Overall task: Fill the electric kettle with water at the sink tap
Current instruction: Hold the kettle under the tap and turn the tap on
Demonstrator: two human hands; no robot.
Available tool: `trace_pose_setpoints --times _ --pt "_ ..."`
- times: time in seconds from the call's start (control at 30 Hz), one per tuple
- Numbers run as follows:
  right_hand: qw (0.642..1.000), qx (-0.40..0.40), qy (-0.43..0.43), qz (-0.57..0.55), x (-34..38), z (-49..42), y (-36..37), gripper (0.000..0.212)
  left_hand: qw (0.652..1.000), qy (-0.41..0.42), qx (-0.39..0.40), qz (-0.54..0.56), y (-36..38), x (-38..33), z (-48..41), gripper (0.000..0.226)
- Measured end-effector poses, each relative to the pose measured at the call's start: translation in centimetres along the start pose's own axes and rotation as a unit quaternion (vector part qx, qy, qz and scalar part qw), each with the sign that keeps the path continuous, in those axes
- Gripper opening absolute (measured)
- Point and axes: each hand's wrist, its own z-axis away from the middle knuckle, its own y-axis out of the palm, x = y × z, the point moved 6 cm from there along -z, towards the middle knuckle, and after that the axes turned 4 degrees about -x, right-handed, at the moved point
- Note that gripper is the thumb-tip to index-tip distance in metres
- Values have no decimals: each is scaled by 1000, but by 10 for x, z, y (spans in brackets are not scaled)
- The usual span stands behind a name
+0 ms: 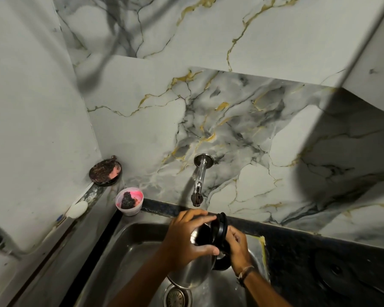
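A steel electric kettle [194, 272] with a black lid [220, 227] is held over the steel sink [129, 247], just below the chrome wall tap [198, 180]. The lid stands flipped up. My left hand [186, 238] wraps the kettle's top rim from the left. My right hand [236, 245] grips the black handle side on the right. I see no water running from the tap. The kettle's inside is dark.
A pink-white cup [130, 201] with a dark scrubber sits on the sink's back-left corner. A round dish [105, 171] with scrub pad rests behind it. A white soap bar [78, 209] lies on the left ledge. The sink drain [175, 296] is below the kettle. Dark countertop [319, 269] extends right.
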Motion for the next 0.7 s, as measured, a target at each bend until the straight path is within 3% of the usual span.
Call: trace_pose_setpoints --times 0.07,0.13,0.23,0.3,0.47,0.6,0.7 --pt "1000 8 0 4 1 1 2 59 1000 12 -7 -5 -4 2 0 94" --pt "1000 11 3 6 -1 1 4 53 999 8 -43 11 -13 7 -3 84" --pt "1000 4 7 -1 -5 0 3 51 980 -85 -168 71 -34 27 -17 49" --pt "1000 0 8 -6 -8 -1 0 53 964 -159 -194 93 -42 44 -29 42" --pt "1000 -5 12 -13 -13 -8 -3 57 953 -218 -48 205 -32 68 -69 44" --pt "1000 5 7 -21 -17 -17 -1 68 955 -196 -19 220 -24 66 -84 33" --pt "1000 4 9 -19 -22 -24 3 65 958 -165 3 235 -23 67 -89 21"
